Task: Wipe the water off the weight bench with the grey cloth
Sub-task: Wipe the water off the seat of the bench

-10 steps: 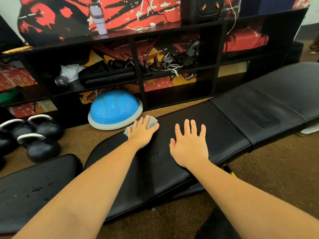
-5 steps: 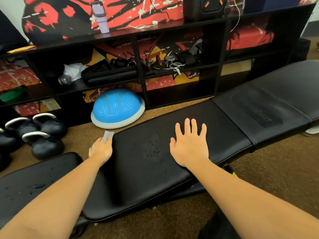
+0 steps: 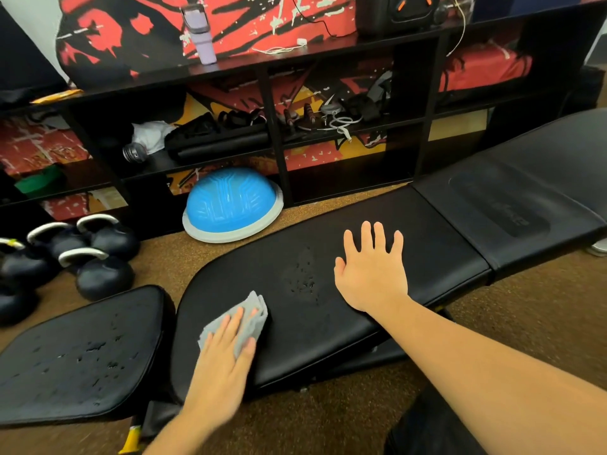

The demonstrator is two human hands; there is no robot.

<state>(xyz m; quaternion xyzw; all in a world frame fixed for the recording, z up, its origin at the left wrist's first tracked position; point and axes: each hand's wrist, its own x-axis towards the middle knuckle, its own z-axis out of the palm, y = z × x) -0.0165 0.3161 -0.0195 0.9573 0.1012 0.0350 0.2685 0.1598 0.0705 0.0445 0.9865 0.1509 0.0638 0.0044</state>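
Note:
The black padded weight bench (image 3: 437, 224) runs from lower left to upper right. Its middle pad carries a patch of water drops (image 3: 303, 274). The seat pad (image 3: 82, 356) at lower left is speckled with more drops. My left hand (image 3: 226, 349) presses the crumpled grey cloth (image 3: 249, 316) flat onto the near left part of the middle pad. My right hand (image 3: 371, 270) lies flat with fingers spread on the same pad, just right of the water patch, holding nothing.
A blue dome balance trainer (image 3: 230, 205) sits on the brown carpet behind the bench. Black kettlebells (image 3: 101, 270) stand at the left. A black shelf unit (image 3: 269, 93) with gear and a lilac tumbler (image 3: 200, 34) lines the wall.
My left hand with the cloth swept from the pad's far edge to its left end, then came back toward me onto the near left part. My right hand stayed put.

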